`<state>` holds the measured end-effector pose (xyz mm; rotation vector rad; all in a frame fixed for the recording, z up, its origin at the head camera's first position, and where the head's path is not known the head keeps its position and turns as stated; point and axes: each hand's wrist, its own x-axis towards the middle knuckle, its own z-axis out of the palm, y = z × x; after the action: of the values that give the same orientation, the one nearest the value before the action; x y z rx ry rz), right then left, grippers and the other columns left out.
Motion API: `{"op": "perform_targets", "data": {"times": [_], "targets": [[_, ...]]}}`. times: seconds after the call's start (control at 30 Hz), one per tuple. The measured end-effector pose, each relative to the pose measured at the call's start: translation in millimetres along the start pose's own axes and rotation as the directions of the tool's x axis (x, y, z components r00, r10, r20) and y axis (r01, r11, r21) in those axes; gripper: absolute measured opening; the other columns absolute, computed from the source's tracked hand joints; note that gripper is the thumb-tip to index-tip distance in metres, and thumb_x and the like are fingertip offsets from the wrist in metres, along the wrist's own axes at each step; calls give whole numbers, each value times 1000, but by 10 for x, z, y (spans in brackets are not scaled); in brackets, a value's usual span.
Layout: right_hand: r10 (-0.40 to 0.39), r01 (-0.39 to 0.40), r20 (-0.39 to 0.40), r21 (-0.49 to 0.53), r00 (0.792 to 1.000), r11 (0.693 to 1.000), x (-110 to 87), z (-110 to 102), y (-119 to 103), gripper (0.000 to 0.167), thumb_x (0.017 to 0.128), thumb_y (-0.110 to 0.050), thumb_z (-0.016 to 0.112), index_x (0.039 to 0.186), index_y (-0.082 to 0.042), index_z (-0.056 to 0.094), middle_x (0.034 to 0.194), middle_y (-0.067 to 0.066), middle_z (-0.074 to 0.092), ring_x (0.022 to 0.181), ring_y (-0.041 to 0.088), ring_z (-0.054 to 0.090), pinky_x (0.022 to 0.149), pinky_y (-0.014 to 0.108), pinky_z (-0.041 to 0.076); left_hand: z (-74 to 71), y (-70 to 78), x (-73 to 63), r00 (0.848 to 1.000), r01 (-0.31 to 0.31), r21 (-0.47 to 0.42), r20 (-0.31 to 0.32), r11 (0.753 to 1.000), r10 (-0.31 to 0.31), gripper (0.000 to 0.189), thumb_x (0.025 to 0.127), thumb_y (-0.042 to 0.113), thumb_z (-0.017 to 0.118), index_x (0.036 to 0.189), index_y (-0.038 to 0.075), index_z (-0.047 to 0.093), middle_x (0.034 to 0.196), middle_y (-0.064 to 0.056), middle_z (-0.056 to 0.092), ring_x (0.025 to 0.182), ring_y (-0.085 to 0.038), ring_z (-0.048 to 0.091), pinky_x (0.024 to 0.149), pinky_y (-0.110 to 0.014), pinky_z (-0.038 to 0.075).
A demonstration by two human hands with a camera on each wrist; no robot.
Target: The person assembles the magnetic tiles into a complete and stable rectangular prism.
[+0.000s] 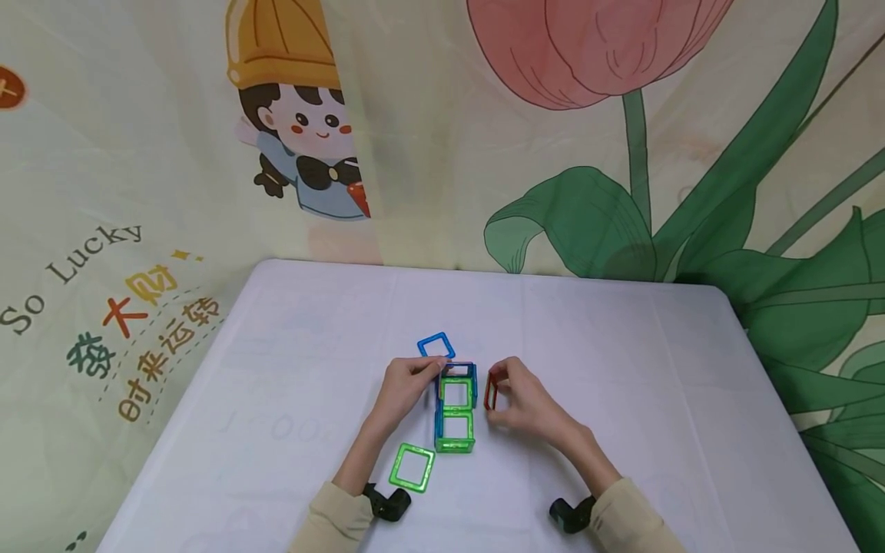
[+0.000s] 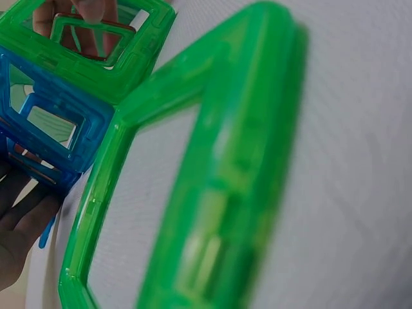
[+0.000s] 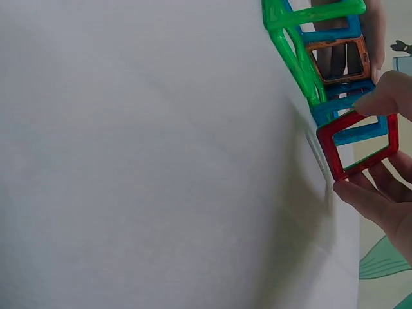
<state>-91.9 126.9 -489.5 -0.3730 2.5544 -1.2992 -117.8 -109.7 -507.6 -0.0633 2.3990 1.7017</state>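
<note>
Red tile (image 3: pixel 329 154) pinched by right hand (image 1: pixel 523 395), just right of tile structure (image 1: pixel 456 412), not touching; structure's long axis near-to-far, far-left corner gripped by left hand (image 1: pixel 406 386).

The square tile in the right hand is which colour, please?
The square tile is red, seen best in the right wrist view.

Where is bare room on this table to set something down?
Bare table lies from the left hand to left edge, and from the right hand to right edge. Crowded between the hands: tile structure, red tile; a green square lies nearby.
</note>
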Motion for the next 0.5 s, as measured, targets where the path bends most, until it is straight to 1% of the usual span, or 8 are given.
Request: {"op": "perform_targets", "data": {"times": [0.17, 0.33, 0.5], "targets": [[-19, 19, 16, 25, 1000, 1000, -71, 29, 12, 60, 75, -1, 83, 126, 0, 51, 124, 14, 61, 120, 31, 64, 102, 42, 55, 0, -4, -6, 1000, 6, -4, 2, 1000, -6, 26, 101, 32, 66, 117, 15, 79, 118, -2, 77, 130, -22, 62, 106, -45, 52], [-56, 55, 25, 39, 998, 998, -138, 41, 25, 59, 74, 0, 82, 123, 0, 51, 123, 16, 60, 121, 31, 64, 102, 41, 54, -4, 8, 2, 1000, 15, 15, -11, 1000, -15, 26, 100, 32, 67, 116, 15, 80, 115, -3, 78, 124, -21, 65, 105, -45, 53], [-54, 51, 45, 57, 998, 997, -171, 73, 34, 59, 74, 1, 83, 124, -1, 50, 127, 16, 59, 124, 33, 63, 103, 40, 54, -9, 21, 5, 1000, 21, 18, -8, 1000, -21, 26, 100, 32, 67, 116, 15, 80, 115, -3, 78, 124, -22, 65, 106, -45, 53]]}}
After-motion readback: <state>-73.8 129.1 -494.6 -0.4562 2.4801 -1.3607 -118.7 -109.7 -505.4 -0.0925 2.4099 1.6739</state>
